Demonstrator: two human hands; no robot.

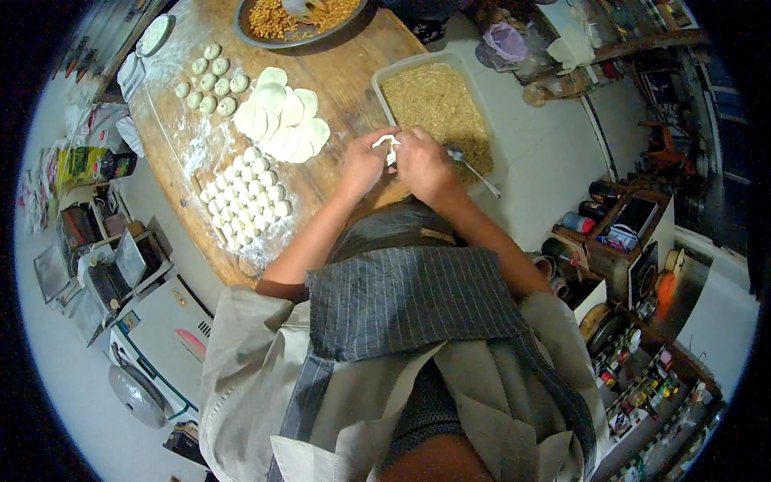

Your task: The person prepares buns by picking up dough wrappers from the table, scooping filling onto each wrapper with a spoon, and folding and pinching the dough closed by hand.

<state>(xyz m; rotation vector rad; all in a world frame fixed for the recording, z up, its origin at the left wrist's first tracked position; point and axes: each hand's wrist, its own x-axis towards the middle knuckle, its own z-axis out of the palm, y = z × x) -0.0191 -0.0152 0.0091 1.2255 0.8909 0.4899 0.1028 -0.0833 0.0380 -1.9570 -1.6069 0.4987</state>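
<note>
My left hand [365, 166] and my right hand [426, 163] meet at the table's near edge, fingers closed around a white dough wrapper [387, 140]. Its rim is lifted between the fingertips, and a little filling seems to show inside. Right beside my right hand stands a clear plastic tub [381, 90] of yellowish-brown chopped filling [434, 100]. A metal spoon [484, 181] rests in the tub with its handle over the near rim. Left of my hands lie overlapping flat dough wrappers [273, 112] on the wooden table [341, 88].
Small dough pieces [247, 197] stand in rows on flour at the table's near left. Pleated filled buns [209, 84] sit farther back. A metal bowl [241, 28] of orange-brown bits is at the far edge. Shelves and a wooden cabinet [654, 217] stand at the right.
</note>
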